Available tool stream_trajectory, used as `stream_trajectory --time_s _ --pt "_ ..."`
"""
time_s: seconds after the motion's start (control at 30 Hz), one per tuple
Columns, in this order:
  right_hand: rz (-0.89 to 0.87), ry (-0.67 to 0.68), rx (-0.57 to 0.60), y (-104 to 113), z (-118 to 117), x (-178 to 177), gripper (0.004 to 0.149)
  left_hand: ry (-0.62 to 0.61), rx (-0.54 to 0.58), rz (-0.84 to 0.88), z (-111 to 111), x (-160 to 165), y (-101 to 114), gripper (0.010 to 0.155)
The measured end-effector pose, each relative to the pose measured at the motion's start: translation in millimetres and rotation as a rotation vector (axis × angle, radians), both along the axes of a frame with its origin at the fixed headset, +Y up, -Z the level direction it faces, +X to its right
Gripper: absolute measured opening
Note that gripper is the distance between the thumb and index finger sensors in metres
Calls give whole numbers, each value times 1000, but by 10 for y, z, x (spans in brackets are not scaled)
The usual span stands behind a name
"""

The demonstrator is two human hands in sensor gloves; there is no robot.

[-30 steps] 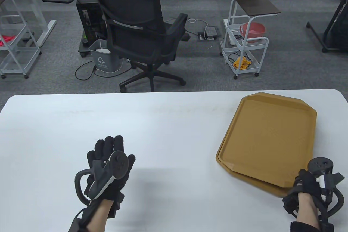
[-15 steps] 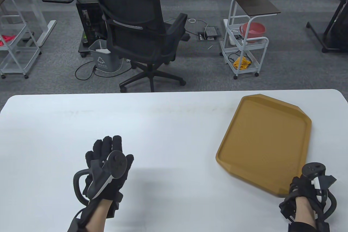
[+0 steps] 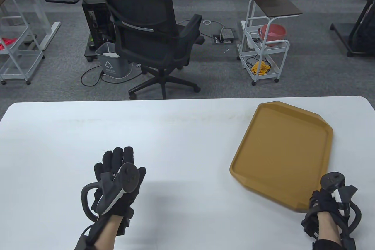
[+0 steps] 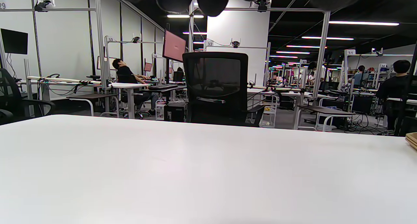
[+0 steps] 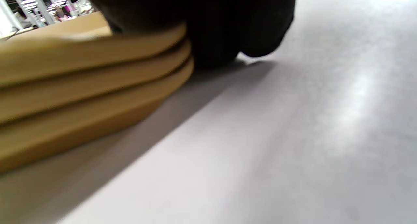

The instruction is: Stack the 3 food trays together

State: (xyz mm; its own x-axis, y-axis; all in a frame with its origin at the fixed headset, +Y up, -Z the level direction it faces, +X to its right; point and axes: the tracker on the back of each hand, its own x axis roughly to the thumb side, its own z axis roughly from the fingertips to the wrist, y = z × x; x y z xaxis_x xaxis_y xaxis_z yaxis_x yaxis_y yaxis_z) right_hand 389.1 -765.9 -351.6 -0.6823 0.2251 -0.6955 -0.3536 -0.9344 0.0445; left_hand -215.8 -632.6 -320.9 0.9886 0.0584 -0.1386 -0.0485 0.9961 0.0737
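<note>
Three brown food trays (image 3: 281, 150) lie stacked on the right side of the white table (image 3: 175, 132), rims nested as the right wrist view (image 5: 81, 80) shows. My right hand (image 3: 318, 200) holds the stack's near right corner; its fingers (image 5: 221, 28) lie over the top rim and down beside the stack. My left hand (image 3: 117, 159) rests flat on the table at the near left, fingers stretched out and empty, far from the trays. The stack's edge just shows at the right of the left wrist view (image 4: 412, 140).
A black office chair (image 3: 152, 27) stands on the floor beyond the table's far edge. A white cart (image 3: 263, 53) stands behind the trays' side. Bare table top lies between my two hands.
The offset trays have come into line as one stack and slid a little left and toward me with my right hand. My left hand has barely moved.
</note>
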Motion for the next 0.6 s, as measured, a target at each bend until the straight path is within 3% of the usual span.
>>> stream_trajectory --time_s 0.27,0.6 --pt "37 245 -39 39 -193 -532 61 -1 -3 -5 1 9 0 77" --pt "61 560 0 15 -249 -1607 64 -6 -11 -22 3 42 -11 77"
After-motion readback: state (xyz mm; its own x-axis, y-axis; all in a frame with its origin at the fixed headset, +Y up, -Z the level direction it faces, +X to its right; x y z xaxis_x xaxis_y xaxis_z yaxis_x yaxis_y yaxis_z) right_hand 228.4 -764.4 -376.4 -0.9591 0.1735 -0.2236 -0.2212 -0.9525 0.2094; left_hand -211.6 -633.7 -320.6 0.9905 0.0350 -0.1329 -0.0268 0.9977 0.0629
